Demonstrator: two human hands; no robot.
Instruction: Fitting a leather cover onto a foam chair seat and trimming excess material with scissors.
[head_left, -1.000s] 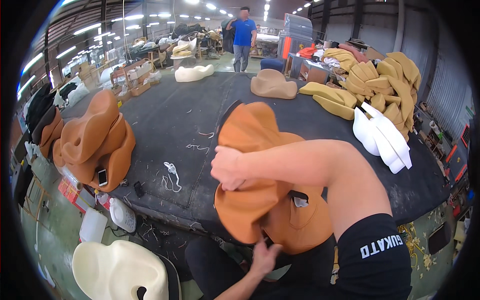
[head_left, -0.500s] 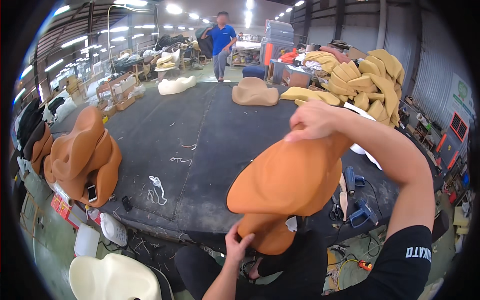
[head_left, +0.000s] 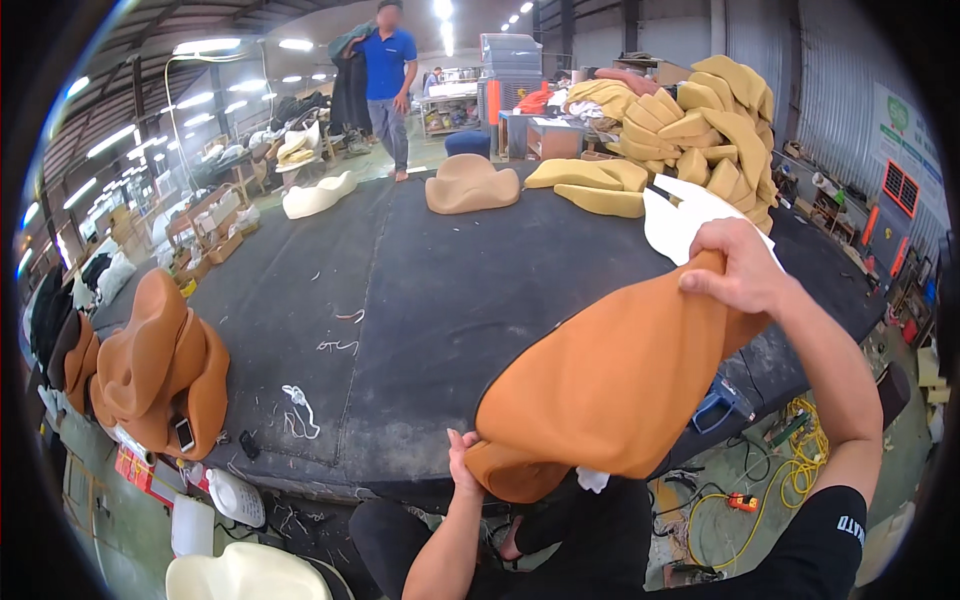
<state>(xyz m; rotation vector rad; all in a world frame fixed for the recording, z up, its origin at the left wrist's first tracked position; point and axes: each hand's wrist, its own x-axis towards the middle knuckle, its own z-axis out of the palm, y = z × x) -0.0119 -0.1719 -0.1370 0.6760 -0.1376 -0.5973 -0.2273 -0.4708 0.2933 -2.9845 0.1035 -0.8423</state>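
A large curved orange-brown chair shell (head_left: 600, 385) with a smooth leather-like cover is held above my lap at the near edge of the table. My right hand (head_left: 742, 268) grips its upper right edge, thumb on the near face. Low on its left side, my left hand (head_left: 465, 462) holds the edge of the lower lobe, with some of the fingers behind it. Beneath the shell a small white scrap (head_left: 592, 480) sticks out. A blue heat gun (head_left: 722, 402) lies just right of the shell, partly covered by it.
Stacked orange-brown shells (head_left: 160, 370) stand at the left with a phone (head_left: 185, 434) on them. A tan shell (head_left: 472, 185), yellow foam pads (head_left: 700, 130) and a white sheet (head_left: 690, 215) are across the black table (head_left: 420, 330). A person (head_left: 388, 85) carries dark cloth beyond it.
My right hand has moved right and down, tilting the shell and spreading it rightward. My left hand stays at its lower edge. The view has shifted, and the person beyond the table has come closer.
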